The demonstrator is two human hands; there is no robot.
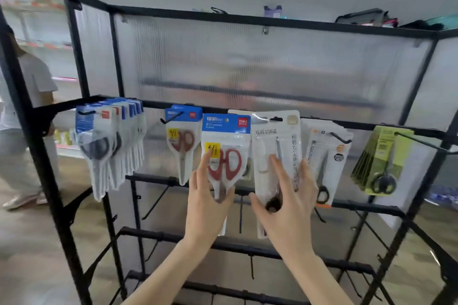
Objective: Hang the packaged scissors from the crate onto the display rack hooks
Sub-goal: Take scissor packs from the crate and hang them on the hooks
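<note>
Two hands (247, 195) holding scissor packs, hung packs (111, 141) left, green packs (379, 161) right

A display rack (247, 106) fills the view, with packs hanging along its upper bar. From left to right: a thick bunch of packs (111, 141), two packs on one hook (182, 136), two packs held in front of the bar by the left hand (208, 195) and right hand (285, 203), another pack (327, 156), then a bunch at far right (381, 158). A person (22, 111) stands beyond the rack's left side.

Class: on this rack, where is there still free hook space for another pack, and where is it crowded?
Free: bare hooks on the lower rails. Roomy: the red-scissors hook. Crowded: the far-left hook, packed with blue-card packs.
</note>
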